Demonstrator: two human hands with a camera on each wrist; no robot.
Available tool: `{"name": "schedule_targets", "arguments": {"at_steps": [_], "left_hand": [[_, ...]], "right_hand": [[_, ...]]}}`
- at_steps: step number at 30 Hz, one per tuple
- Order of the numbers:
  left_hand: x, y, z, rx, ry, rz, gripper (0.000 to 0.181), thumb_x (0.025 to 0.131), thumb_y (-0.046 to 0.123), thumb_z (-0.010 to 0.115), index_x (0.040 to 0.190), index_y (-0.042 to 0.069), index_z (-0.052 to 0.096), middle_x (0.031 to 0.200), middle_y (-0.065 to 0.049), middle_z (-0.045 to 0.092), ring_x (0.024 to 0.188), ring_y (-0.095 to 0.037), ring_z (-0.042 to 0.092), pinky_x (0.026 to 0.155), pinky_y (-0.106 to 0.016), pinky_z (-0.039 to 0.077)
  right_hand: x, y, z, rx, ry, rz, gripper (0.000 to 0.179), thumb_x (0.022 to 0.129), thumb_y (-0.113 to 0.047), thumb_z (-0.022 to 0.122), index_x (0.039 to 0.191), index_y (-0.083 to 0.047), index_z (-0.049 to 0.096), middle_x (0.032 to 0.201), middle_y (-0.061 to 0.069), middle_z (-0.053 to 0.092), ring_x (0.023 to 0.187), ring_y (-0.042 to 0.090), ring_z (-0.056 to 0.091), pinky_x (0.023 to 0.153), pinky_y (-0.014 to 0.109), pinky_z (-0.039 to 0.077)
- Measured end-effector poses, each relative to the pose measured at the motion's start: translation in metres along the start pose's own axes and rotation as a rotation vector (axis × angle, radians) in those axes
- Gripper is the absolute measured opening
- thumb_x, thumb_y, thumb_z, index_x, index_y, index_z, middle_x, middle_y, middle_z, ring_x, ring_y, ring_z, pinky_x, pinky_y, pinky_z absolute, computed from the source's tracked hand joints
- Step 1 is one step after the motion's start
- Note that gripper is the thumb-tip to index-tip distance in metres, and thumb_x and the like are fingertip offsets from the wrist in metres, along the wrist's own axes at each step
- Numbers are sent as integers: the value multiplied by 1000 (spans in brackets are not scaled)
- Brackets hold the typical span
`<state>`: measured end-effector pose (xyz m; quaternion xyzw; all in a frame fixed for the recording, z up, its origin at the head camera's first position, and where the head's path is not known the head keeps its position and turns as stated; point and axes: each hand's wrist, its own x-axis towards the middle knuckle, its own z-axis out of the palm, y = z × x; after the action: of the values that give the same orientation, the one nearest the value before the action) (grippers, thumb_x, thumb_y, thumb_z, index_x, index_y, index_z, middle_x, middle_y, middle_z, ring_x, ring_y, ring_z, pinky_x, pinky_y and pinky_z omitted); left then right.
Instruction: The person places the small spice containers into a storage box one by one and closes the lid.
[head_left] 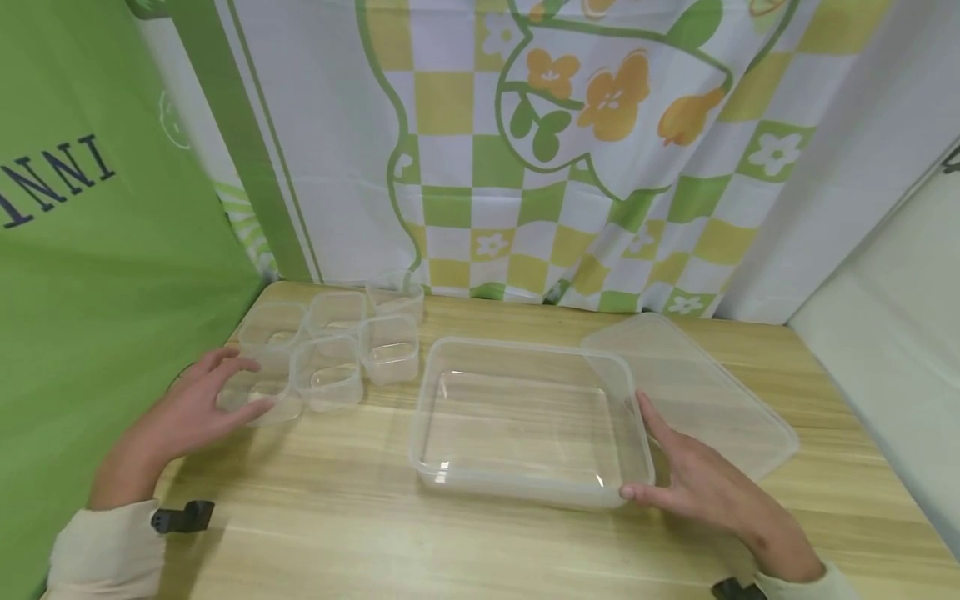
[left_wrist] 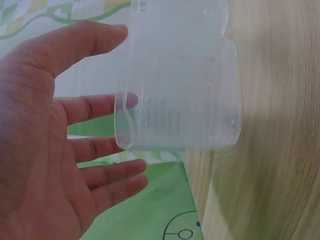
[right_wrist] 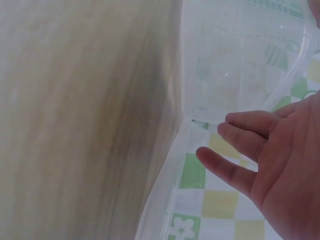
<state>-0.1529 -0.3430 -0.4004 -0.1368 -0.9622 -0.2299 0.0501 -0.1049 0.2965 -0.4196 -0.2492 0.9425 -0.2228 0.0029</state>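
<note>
My left hand (head_left: 198,400) spreads its thumb and fingers around the near-left small clear container (head_left: 273,406). In the left wrist view its fingers (left_wrist: 117,172) are parted, some overlapping the edge of this container. Several more small clear containers (head_left: 330,392) stand close together beside it. My right hand (head_left: 701,479) is at the right end of a large clear rectangular container (head_left: 525,492), which has no lid on. Its thumb touches the front right corner, and the fingers (right_wrist: 245,122) extend fairly straight along the end wall.
A flat translucent lid (head_left: 697,392) lies behind and to the right of the large container, partly overlapped by it. The wooden table (head_left: 360,525) meets a patterned curtain (head_left: 517,208) at the back and green fabric (head_left: 97,292) at the left.
</note>
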Motion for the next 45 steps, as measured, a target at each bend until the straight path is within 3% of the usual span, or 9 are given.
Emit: {"name": "schedule_targets", "arguments": {"at_steps": [6, 9, 16, 20, 26, 30, 40, 45], "left_hand": [[-4, -8, -2, -3, -5, 83, 54, 88, 21, 80, 131, 1, 55, 145, -37, 36, 123, -63, 41, 90, -79, 38], [-4, -11, -4, -7, -6, 90, 53, 86, 19, 81, 129, 1, 57, 145, -37, 37, 122, -64, 42, 89, -79, 39], [-5, -12, -9, -46, -67, 5, 46, 89, 24, 82, 121, -3, 64, 147, -42, 35, 125, -66, 38, 95, -79, 35], [-6, -12, -12, -63, -81, -31, 36, 89, 29, 82, 108, 2, 68, 147, -41, 37, 126, -65, 39, 96, -75, 36], [-9, -11, -16, -44, -60, -43, 25, 88, 32, 83, 81, 17, 64, 146, -37, 44, 125, -62, 45, 87, -59, 45], [-11, -9, -20, -18, -47, -33, 26, 88, 32, 83, 77, 20, 63, 144, -36, 47, 121, -61, 49, 80, -53, 46], [-12, 1, -30, 7, 12, 0, 26, 87, 30, 84, 75, 20, 63, 140, -39, 49, 116, -64, 50, 83, -67, 46], [-9, 8, -34, 47, 58, 45, 25, 86, 29, 85, 76, 19, 64, 137, -37, 52, 108, -60, 57, 77, -62, 49]], "right_hand": [[0, -1, 0, 12, 0, 5, 120, 87, -50, 81, 166, -15, -2, 153, 36, 35, 126, 55, 51, 98, 65, 46], [-1, -1, 0, 13, -3, 6, 120, 87, -50, 81, 166, -15, -3, 153, 36, 35, 126, 55, 52, 98, 64, 46], [-2, -1, 1, 18, -3, 1, 120, 87, -48, 81, 166, -15, -3, 154, 36, 34, 125, 54, 53, 97, 63, 48], [-3, -1, 1, 17, 0, -1, 120, 87, -48, 81, 166, -15, -3, 153, 35, 35, 124, 53, 54, 96, 62, 48], [-2, -1, 2, 6, 16, -8, 120, 87, -48, 81, 166, -15, -3, 153, 34, 37, 124, 51, 55, 97, 61, 48], [-2, 0, 2, 8, 14, -8, 120, 87, -47, 81, 166, -15, -3, 152, 35, 37, 124, 51, 55, 97, 61, 48], [-1, -1, 0, 21, -1, -8, 119, 88, -46, 81, 166, -15, -4, 156, 35, 31, 127, 51, 53, 98, 61, 47], [-1, 0, 0, 33, -13, -4, 118, 89, -45, 80, 166, -16, -5, 156, 36, 31, 124, 50, 55, 97, 62, 48]]}}
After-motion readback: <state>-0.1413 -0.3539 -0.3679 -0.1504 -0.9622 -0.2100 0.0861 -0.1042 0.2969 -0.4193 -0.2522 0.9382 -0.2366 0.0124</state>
